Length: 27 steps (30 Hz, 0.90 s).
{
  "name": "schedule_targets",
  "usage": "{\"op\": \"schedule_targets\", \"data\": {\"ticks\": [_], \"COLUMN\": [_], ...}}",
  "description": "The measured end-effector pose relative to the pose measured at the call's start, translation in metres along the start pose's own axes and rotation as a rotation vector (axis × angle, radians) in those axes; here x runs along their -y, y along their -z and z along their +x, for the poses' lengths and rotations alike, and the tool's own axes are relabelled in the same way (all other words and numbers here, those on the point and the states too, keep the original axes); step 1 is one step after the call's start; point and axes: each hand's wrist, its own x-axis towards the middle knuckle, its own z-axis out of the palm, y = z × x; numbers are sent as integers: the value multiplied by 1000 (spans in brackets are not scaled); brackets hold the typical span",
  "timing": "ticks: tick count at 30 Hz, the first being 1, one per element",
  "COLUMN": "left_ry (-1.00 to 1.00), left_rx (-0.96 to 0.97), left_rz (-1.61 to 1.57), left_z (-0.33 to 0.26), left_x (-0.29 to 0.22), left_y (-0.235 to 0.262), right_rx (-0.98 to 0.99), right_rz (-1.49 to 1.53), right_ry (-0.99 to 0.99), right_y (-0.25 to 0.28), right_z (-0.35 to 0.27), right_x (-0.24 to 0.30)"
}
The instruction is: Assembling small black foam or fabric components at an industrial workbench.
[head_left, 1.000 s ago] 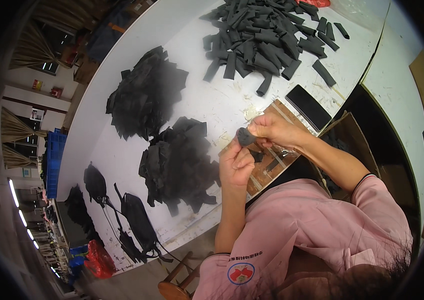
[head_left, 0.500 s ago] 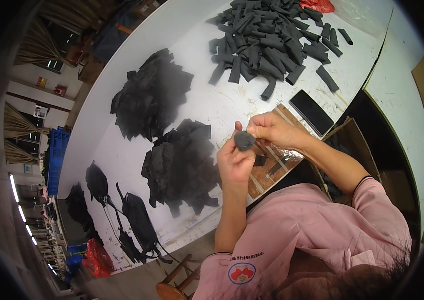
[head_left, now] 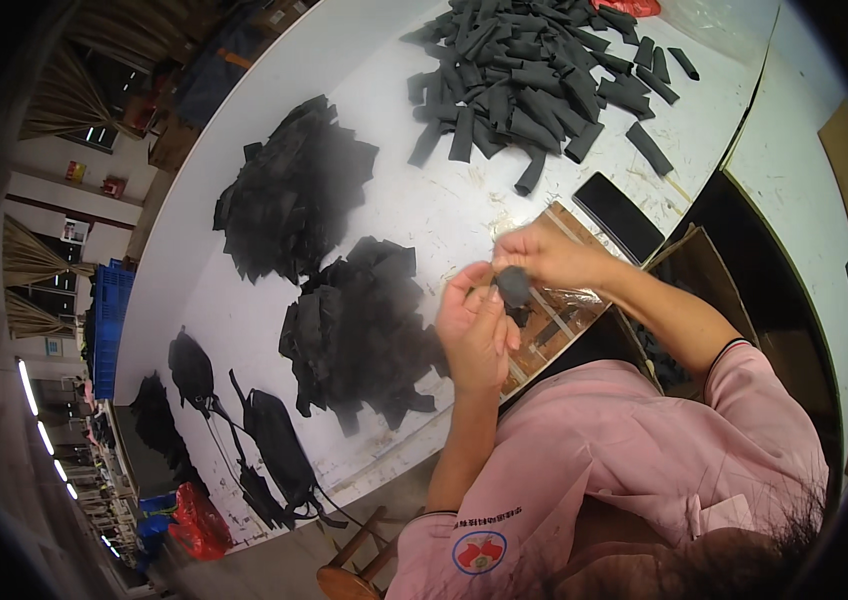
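Both my hands are together above a brown taped cardboard sheet (head_left: 556,318) at the table's near edge. Between them is a small, dark grey fabric piece (head_left: 514,286), seen nearly end-on with a rounded outline. My left hand (head_left: 474,325) grips it from the left with curled fingers. From above, my right hand (head_left: 547,256) pinches its upper edge, with the fingertips partly hidden. Nearest my left hand lies a heap of flat dark pieces (head_left: 354,330), and a second heap of dark pieces (head_left: 294,190) lies farther off.
A big pile of dark grey tubes (head_left: 529,85) covers the far table. A black phone (head_left: 619,217) lies right of my hands, above an open cardboard box (head_left: 699,275). Black bags with straps (head_left: 279,445) lie at the left, near a red plastic bag (head_left: 201,520) and wooden stool (head_left: 349,580).
My hands have shifted slightly right, with the fabric piece turning between them. The left fingers have curled closer around it. The whole view has moved a little.
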Motion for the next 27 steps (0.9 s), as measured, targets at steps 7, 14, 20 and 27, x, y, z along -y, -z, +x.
{"op": "schedule_targets", "data": {"ticks": [7, 14, 20, 27], "left_ry": [340, 336, -615, -645], "left_rx": [-163, -79, 27, -5], "left_rz": [-602, -720, 901, 773], "left_z": [17, 5, 8, 8], "left_x": [6, 28, -2, -2], "left_y": [21, 28, 0, 3], "right_rx": [-11, 46, -136, -182], "right_rz": [132, 186, -113, -1019], "right_ry": [-1, -53, 56, 475], "right_y": [-4, -3, 5, -13], "right_z": [-3, -7, -13, -35], "right_x": [-6, -16, -10, 46]}}
